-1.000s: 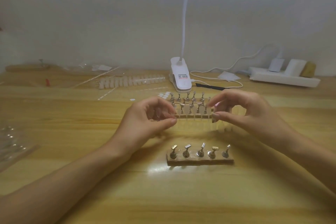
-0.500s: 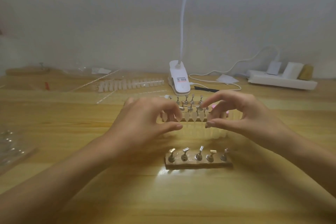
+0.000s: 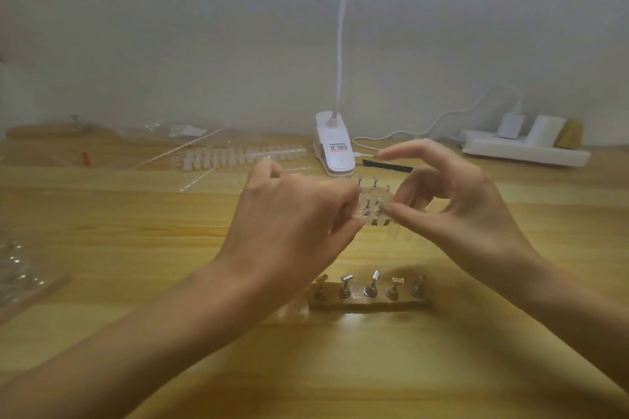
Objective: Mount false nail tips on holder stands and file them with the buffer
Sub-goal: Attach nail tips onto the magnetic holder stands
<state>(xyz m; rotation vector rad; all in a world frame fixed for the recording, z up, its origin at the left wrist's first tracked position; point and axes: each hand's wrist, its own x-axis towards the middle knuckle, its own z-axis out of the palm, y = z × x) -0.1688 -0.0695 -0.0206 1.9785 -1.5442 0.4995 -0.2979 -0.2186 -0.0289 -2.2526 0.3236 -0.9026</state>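
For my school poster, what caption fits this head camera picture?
Left hand and right hand pinch a clear nail tip strip beyond the near holder stands.

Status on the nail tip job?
Left hand and right hand both pinch the nail tip strip. Near holder stand bare, no tips mounted. Nothing blocking it.

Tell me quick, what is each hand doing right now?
Left hand: fingers curled, pinching one end of the clear nail tip strip.
Right hand: thumb and finger pinching its other end.
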